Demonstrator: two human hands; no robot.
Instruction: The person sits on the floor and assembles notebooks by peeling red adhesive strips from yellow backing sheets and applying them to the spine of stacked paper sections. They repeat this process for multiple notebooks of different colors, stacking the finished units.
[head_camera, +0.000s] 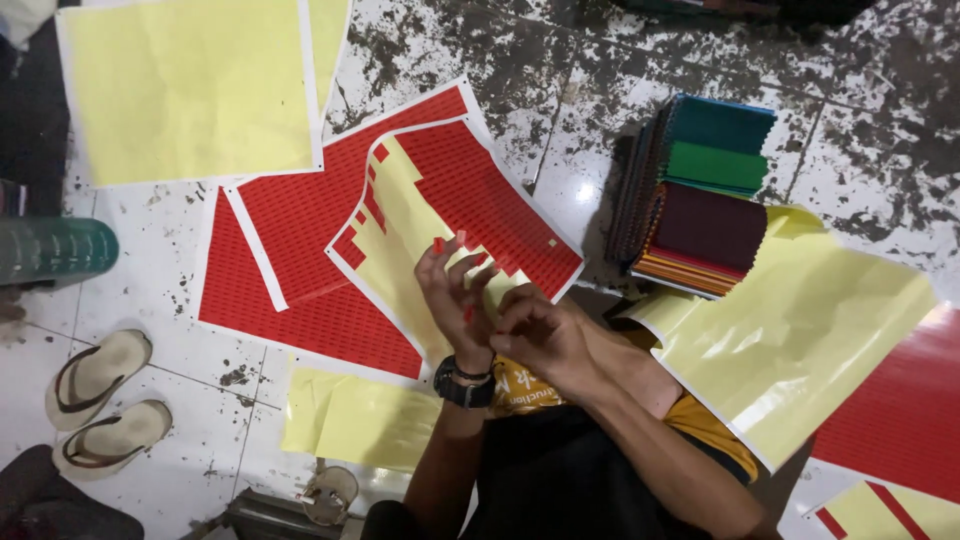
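Head view, looking down at a person seated on a speckled white tiled floor (600, 70). The left hand (458, 292), wearing a black wristwatch (462, 384), is raised with fingers spread and slightly curled; small red sticker pieces (438, 245) cling to its fingertips. The right hand (540, 330) lies just beside it, touching at the palm side, fingers bent inward as if pinching; whether it grips a piece cannot be told.

Directly beneath both hands lies a rectangular sticker sheet, red squares on yellow backing (450, 200), with much of its left part already bare yellow. It overlaps two fully red sticker sheets (300, 270).

Bare yellow backing sheets lie at upper left (190, 90), at lower centre (350, 420), and, curled, across the person's right knee (800, 340). Above the curled sheet stands a stack of coloured swatch books (710, 190) in teal, green, maroon and orange.

At left, a pair of pale sandals (100, 400) rests on the floor, near a green ribbed plastic object (55, 248). More red sheeting (900, 410) shows at lower right.
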